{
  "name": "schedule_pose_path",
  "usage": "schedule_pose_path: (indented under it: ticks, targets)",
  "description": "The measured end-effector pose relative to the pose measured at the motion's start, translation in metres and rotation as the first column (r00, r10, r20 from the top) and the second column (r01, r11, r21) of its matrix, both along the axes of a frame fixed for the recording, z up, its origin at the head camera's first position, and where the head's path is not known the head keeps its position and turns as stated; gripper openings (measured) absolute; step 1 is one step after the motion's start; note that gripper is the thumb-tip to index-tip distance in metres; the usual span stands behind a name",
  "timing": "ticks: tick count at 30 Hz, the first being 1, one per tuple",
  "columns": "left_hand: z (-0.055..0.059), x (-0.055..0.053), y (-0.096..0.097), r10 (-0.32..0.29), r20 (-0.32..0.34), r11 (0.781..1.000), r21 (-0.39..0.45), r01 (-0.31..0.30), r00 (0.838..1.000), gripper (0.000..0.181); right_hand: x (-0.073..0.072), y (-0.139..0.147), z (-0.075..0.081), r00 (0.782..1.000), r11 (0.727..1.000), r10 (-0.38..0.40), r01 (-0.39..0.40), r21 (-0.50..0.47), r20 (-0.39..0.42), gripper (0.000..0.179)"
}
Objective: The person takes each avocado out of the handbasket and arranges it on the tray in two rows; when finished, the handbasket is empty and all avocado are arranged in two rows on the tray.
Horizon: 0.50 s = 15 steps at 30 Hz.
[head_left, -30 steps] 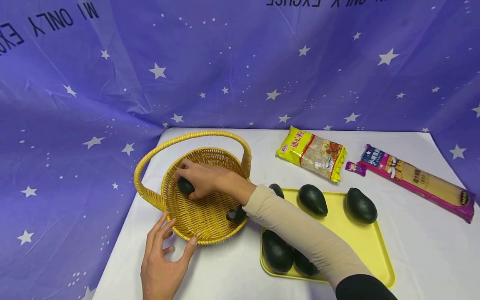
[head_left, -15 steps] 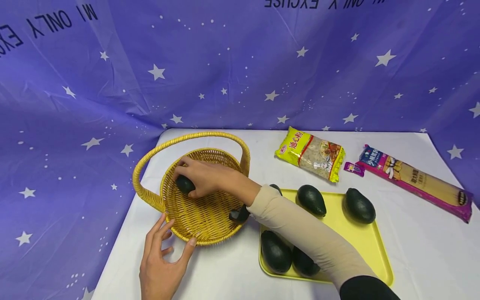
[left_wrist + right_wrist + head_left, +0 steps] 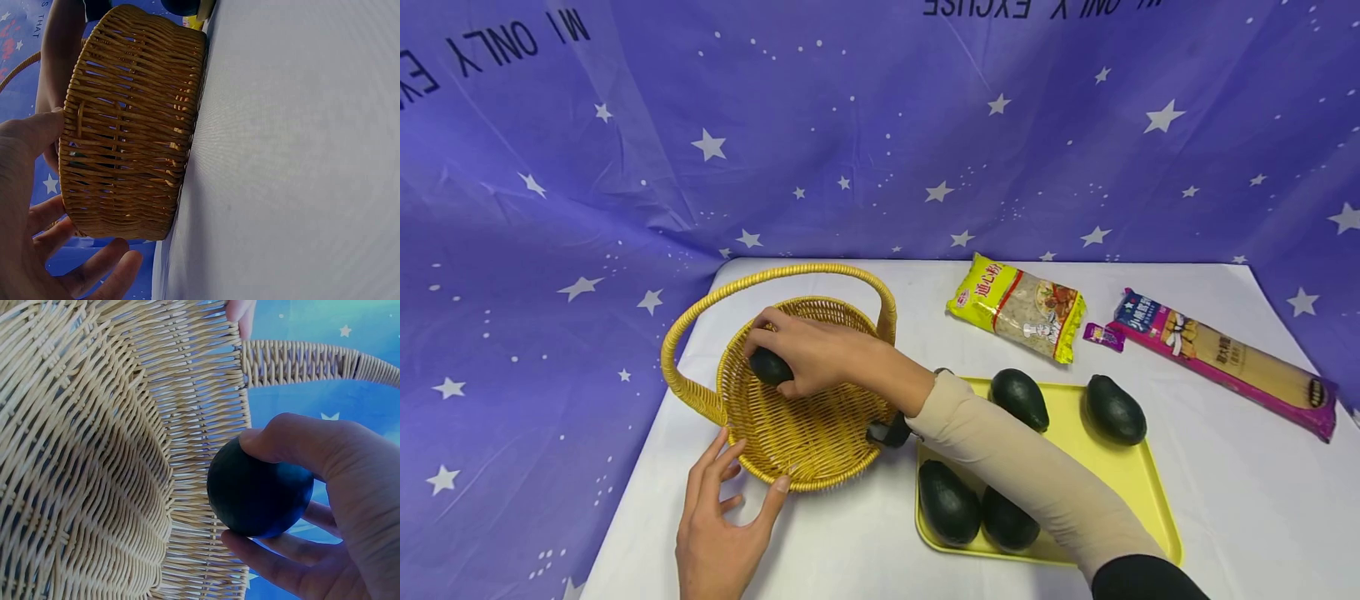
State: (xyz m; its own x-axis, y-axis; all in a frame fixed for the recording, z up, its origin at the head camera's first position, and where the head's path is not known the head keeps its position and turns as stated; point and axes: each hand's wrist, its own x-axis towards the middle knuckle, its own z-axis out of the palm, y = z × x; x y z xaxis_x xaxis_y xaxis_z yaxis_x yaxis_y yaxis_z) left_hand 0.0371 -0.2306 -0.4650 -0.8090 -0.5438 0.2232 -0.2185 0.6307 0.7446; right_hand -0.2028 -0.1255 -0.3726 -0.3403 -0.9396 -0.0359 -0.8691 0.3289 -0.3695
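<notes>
A yellow wicker basket [image 3: 805, 442] with a tall hoop handle stands upright at the table's left. My right hand [image 3: 812, 350] reaches inside it and holds a dark green avocado [image 3: 770, 367] near the far left inner wall. In the right wrist view, the thumb and fingers grip the avocado [image 3: 259, 487] by its sides, close to the woven wall [image 3: 194, 456]. My left hand [image 3: 722, 525] touches the front left of the rim, thumb and fingers spread apart. In the left wrist view, its thumb [image 3: 44, 128] lies at the basket's rim [image 3: 65, 150].
Right of the basket lies a yellow tray [image 3: 1093, 475] bearing several avocados [image 3: 949, 502], partly hidden by my right sleeve [image 3: 1000, 454]. Behind it are a yellow pasta bag [image 3: 1018, 308], a small purple packet [image 3: 1103, 336] and a long noodle pack [image 3: 1225, 358]. A starry purple cloth [image 3: 880, 125] hangs behind.
The head view has shifted slightly. My right hand still grips the avocado inside the basket, with its wrist and forearm a little farther right. The left hand stays at the rim.
</notes>
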Motion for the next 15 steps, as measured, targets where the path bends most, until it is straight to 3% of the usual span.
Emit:
schedule_pose_path:
  ticks: [15]
  targets:
    - [0.000,0.000,0.001,-0.004,-0.007,1.000,0.008,0.005,1.000,0.070,0.002,0.026,0.004,0.999,0.995,0.043,-0.042,-0.091,0.004,0.060]
